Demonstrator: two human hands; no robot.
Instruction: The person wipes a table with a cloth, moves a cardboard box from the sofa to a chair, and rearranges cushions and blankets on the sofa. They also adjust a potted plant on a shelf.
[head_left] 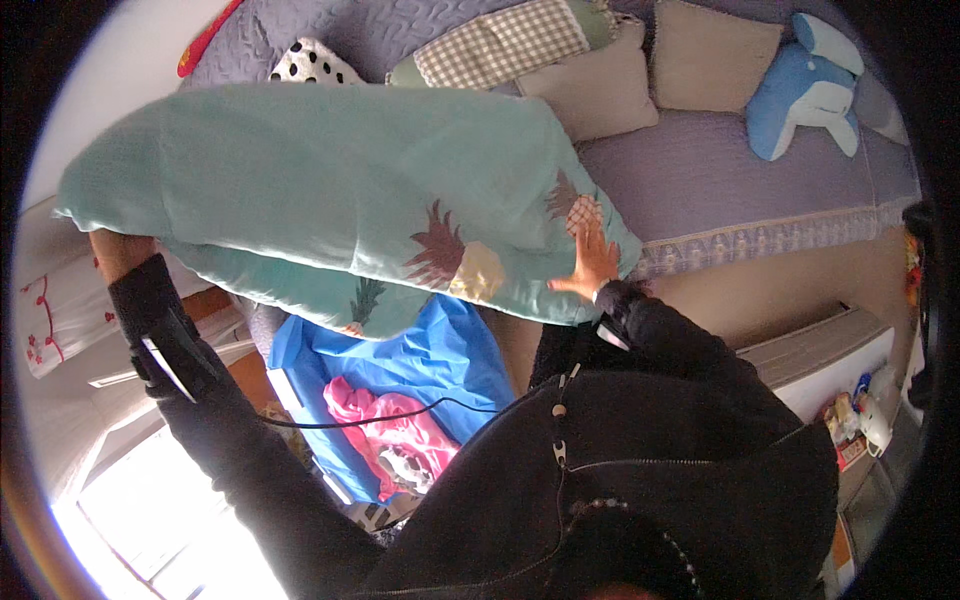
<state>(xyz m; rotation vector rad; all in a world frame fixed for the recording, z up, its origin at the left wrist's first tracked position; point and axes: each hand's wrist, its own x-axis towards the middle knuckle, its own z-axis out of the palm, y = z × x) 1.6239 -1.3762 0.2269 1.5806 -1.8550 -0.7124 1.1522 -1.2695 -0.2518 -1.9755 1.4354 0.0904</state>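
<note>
A large teal cloth [300,170] with a pineapple print hangs spread in front of me, with a fold along its lower edge. My left hand [122,255] reaches up under its left end; only the wrist area shows, and the fingers are hidden by the fabric. At the right end my right hand [595,262] lies against the cloth, fingers stretched and spread over a printed pineapple. Below the cloth, a blue bag or sheet [430,350] holds a shiny pink cloth [400,425], and a thin black cord [370,420] crosses in front of it.
Behind is a sofa [690,185] with a grey-purple quilted cover, bearing a checked cushion [505,45], beige cushions [715,55], a spotted white cushion [315,62] and a blue plush toy [795,100]. A white box-like unit [830,345] stands to the right, a bright window [165,510] at lower left.
</note>
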